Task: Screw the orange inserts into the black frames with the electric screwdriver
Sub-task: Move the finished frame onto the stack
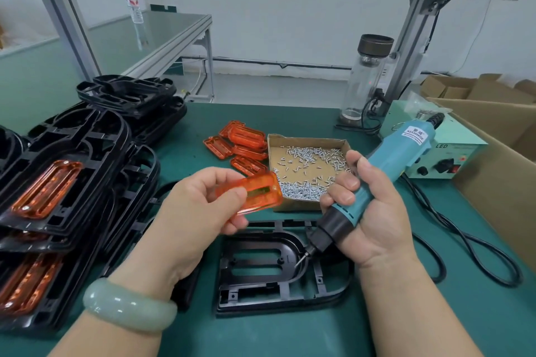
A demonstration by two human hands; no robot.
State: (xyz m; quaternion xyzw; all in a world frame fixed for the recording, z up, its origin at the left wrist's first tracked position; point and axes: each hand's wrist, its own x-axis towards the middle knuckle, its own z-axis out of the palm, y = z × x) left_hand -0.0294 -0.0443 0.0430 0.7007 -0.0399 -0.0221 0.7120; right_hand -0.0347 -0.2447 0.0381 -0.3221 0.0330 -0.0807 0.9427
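Observation:
My left hand (200,206) pinches an orange insert (262,191) in the air above the table. Below it a black frame (261,284) lies flat on the green mat with its slot bare. My right hand (374,211) grips the teal electric screwdriver (377,180), tilted down to the left, its bit tip over the frame's right curve. Several loose orange inserts (240,142) lie further back in the middle. A cardboard tray of screws (307,171) sits just behind my hands.
Stacks of black frames (72,182), some with orange inserts fitted, fill the left side. More frames (136,95) are piled at the back left. The screwdriver's power box (443,151) and black cable (464,240) are on the right, next to a cardboard box (504,171). A glass bottle (365,81) stands behind.

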